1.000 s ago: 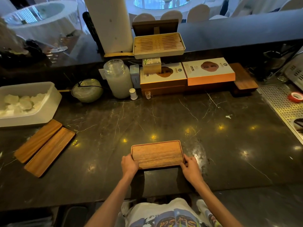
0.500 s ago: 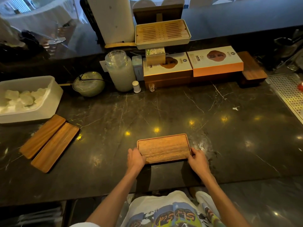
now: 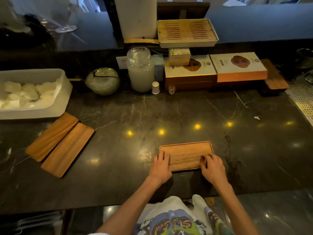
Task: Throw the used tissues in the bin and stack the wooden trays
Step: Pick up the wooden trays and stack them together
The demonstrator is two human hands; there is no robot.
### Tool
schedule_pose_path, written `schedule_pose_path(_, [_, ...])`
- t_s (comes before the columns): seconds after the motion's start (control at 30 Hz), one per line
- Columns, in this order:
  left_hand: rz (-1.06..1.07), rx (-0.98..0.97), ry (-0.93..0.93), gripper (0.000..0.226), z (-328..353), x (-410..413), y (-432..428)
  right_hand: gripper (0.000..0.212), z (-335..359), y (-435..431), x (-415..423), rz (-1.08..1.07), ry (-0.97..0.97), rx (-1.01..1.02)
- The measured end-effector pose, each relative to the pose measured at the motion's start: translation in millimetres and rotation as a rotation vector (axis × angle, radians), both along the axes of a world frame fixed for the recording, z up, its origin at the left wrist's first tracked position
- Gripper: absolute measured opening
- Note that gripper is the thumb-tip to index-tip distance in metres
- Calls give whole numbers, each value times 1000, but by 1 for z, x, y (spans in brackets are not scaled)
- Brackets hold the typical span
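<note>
**A:** Where are the person's hands?
**B:** Both are on the tray [image 3: 186, 154] near the front of the worktop [image 3: 169, 112]. The left hand [image 3: 160, 165] lies over its left end, fingers stretched flat on the wood. The right hand [image 3: 212, 167] covers its near right corner, fingers bent, tips on the top face.
**A:** Does either one grip it?
**B:** The left only rests there, flat and holding nothing. For the right one cannot tell; its thumb is hidden.
**A:** And the tray itself?
**B:** It lies flat on the worktop, long side toward the person, straight in front of the body.
**A:** The other trays?
**B:** Two long trays [image 3: 67, 150] lie well off to the left, side by side and touching, slanted, not stacked.
**A:** The tissues?
**B:** A heap of white tissues [image 3: 28, 94] sits in the white bin [image 3: 59, 106], which stands just behind the long trays at the left edge.
**A:** Farther back?
**B:** Along the back stand a round green pot [image 3: 102, 81] and a cloudy jar [image 3: 140, 70], then two flat boxes [image 3: 237, 65] side by side. A slatted tray [image 3: 187, 32] sits higher up behind them.
</note>
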State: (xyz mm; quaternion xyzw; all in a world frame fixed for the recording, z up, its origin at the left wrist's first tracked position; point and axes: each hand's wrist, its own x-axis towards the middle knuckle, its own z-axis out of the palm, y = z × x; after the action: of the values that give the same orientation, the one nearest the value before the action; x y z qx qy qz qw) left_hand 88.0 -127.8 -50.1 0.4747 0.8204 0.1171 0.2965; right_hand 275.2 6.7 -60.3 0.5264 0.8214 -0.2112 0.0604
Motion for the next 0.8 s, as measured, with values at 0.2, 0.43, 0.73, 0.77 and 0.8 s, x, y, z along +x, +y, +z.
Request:
schedule_pose_path(0.2, [279,110,-12,49,3,-86,-50,36,16,-25,-94,145,175,-17])
schedule_pose_path(0.43, [790,96,5,44,5,-240,-179,40,33,-111,-281,608,183,-237])
schedule_pose_path(0.73, [1260,13,-151,48,3,-329,-299,49,41,-177,-464,754,46,-323])
schedule_pose_path(0.77, [1279,2,-180,50,-1,-332,-303,50,41,-179,-477,738,49,-337])
schedule_pose_path(0.8, [1290,-4,-210,51,-4,-334,-307,51,39,-181,-488,718,53,-358])
